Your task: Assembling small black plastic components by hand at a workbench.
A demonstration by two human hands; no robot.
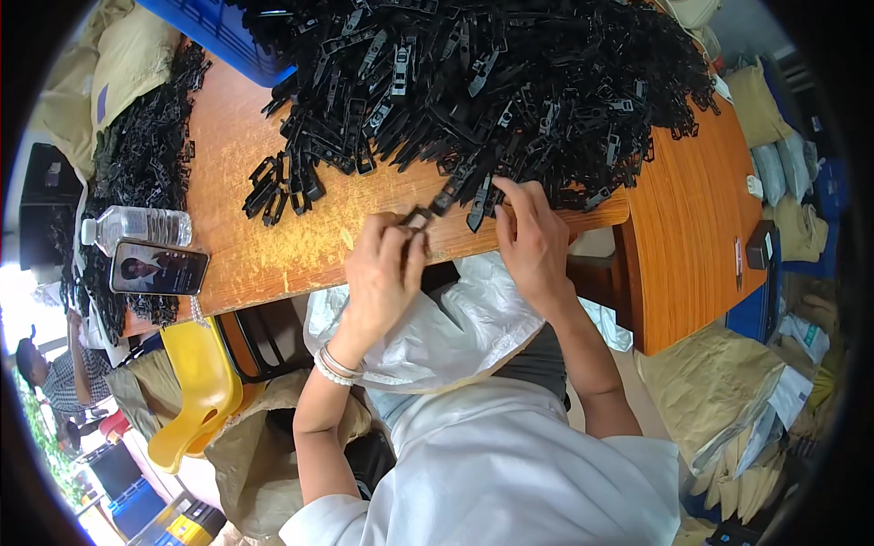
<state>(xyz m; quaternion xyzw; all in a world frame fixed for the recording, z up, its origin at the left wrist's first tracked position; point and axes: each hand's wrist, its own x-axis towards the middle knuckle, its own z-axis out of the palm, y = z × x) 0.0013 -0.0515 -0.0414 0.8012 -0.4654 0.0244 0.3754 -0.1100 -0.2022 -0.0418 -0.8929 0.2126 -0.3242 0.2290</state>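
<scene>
Head view: left hand (381, 271) pinches a blurred black clip (418, 219) near the desk's (291, 246) front edge, right hand (533, 241) loosely curled by the clip pile (510, 100) (can't tell if gripping), seemingly piece-by-piece handling, next move calling for fine fingertip control.

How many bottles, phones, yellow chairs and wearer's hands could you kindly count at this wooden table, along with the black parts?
Bottle: 1
Phone: 1
Yellow chair: 1
Hands (left hand, right hand): 2
Total: 5, excluding the black parts, too heaped to count
</scene>
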